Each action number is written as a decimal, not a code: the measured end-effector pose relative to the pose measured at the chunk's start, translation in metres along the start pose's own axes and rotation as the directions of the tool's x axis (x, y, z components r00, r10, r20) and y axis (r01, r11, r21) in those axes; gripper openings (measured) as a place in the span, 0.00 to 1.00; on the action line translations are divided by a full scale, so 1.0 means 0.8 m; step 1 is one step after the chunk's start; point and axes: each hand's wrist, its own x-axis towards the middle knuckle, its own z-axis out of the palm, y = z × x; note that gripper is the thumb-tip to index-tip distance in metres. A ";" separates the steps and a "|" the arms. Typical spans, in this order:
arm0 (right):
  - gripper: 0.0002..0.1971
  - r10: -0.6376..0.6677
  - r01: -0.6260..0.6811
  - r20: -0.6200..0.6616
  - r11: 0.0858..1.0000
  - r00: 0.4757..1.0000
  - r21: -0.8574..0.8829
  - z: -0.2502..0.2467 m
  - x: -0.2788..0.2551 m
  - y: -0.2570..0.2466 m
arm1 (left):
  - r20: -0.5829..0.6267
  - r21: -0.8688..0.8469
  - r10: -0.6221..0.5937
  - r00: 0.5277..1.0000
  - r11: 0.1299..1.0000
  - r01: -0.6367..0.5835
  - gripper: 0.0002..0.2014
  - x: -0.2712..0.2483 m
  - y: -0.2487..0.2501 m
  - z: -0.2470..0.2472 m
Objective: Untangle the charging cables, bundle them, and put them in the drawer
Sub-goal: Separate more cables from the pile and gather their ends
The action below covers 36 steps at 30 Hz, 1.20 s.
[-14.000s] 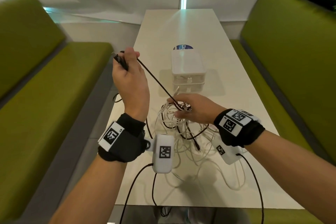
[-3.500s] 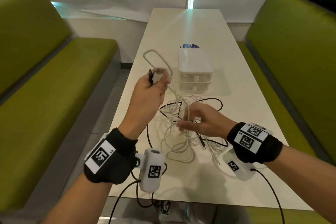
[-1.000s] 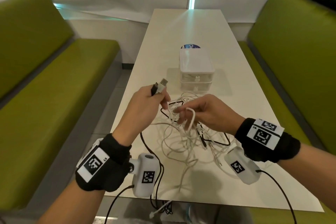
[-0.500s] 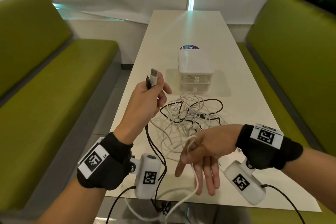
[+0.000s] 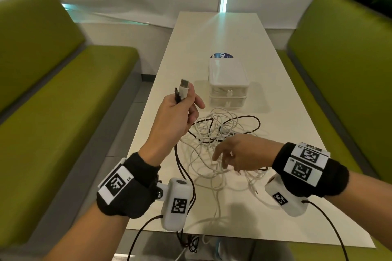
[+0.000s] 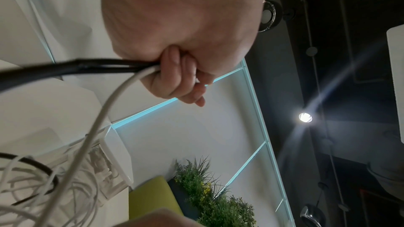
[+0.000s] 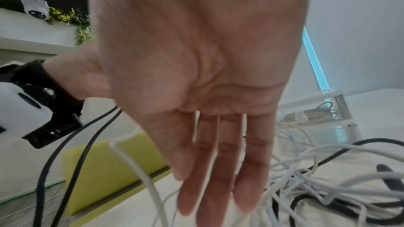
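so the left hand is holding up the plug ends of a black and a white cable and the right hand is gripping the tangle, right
Not quite. The left hand does hold up the black and white plug ends, but the right hand grips nothing: the right wrist view shows its fingers straight and open above the tangle.

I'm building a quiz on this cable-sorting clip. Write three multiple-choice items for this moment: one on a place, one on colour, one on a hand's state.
1. Where is the drawer unit?
A. On the table beyond the tangle
B. On the bench
C. On the floor

2. Which cable colours does the left hand grip?
A. White only
B. Black and white
C. Red and blue

3. The right hand is:
A. Gripping a plug
B. Open over the tangle
C. Pulling a drawer

Answers: 1 A, it stands on the table; 2 B, the left wrist view shows both; 3 B, fingers straight, holding nothing.
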 end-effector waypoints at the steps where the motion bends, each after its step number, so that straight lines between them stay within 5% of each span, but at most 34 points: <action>1: 0.23 -0.022 0.022 0.025 1.000 0.999 0.005 0.000 0.000 -0.001 | -0.014 -0.039 0.028 1.000 0.999 -0.029 0.24 0.000 0.002 0.002; 4: 0.21 -0.026 0.031 0.230 0.999 0.973 -0.018 0.013 0.001 -0.013 | -0.066 -0.160 0.107 0.992 0.980 -0.117 0.25 0.001 0.013 0.006; 7: 0.18 -0.028 0.053 0.108 0.970 0.994 -0.236 0.033 0.004 -0.025 | -0.056 -0.176 0.147 0.988 0.972 -0.155 0.25 0.004 0.023 0.008; 9: 0.16 -0.044 0.075 0.156 0.977 0.987 -0.200 0.035 0.002 -0.030 | -0.040 -0.163 0.162 0.986 0.973 -0.166 0.24 0.004 0.025 0.009; 12: 0.22 0.028 0.024 0.478 0.994 0.878 -0.103 0.023 -0.012 -0.028 | -0.052 -0.155 0.166 0.985 0.973 -0.172 0.25 0.000 0.023 0.012; 16: 0.16 0.164 -0.010 0.546 0.962 0.822 -0.274 0.016 -0.020 -0.010 | -0.058 -0.149 0.158 0.986 0.975 -0.165 0.25 -0.001 0.024 0.013; 20: 0.15 0.267 -0.139 0.418 0.940 0.869 -0.312 0.014 -0.016 0.000 | 0.034 -0.106 0.144 0.989 0.984 -0.140 0.24 -0.003 0.020 0.020; 23: 0.14 0.341 -0.166 0.414 0.900 0.844 -0.402 0.006 -0.012 0.003 | 0.067 -0.082 0.149 0.987 0.986 -0.144 0.25 -0.004 0.014 0.024; 26: 0.19 0.270 -0.198 0.374 0.955 0.887 -0.219 0.000 -0.011 0.011 | 0.077 -0.070 0.133 0.988 0.989 -0.128 0.24 -0.002 0.010 0.024; 29: 0.14 0.180 -0.176 0.020 0.978 0.984 -0.114 -0.003 -0.002 0.020 | 0.086 -0.059 0.114 0.990 0.992 -0.109 0.23 -0.002 0.008 0.022; 32: 0.10 0.086 -0.174 -0.336 0.955 0.938 -0.240 0.002 0.011 0.029 | 0.099 -0.054 0.097 0.990 0.994 -0.092 0.24 -0.002 0.004 0.020; 36: 0.09 0.109 -0.251 -0.361 0.893 0.926 -0.374 0.014 0.019 0.033 | 0.112 0.002 0.086 0.990 0.996 -0.087 0.26 -0.001 -0.004 0.017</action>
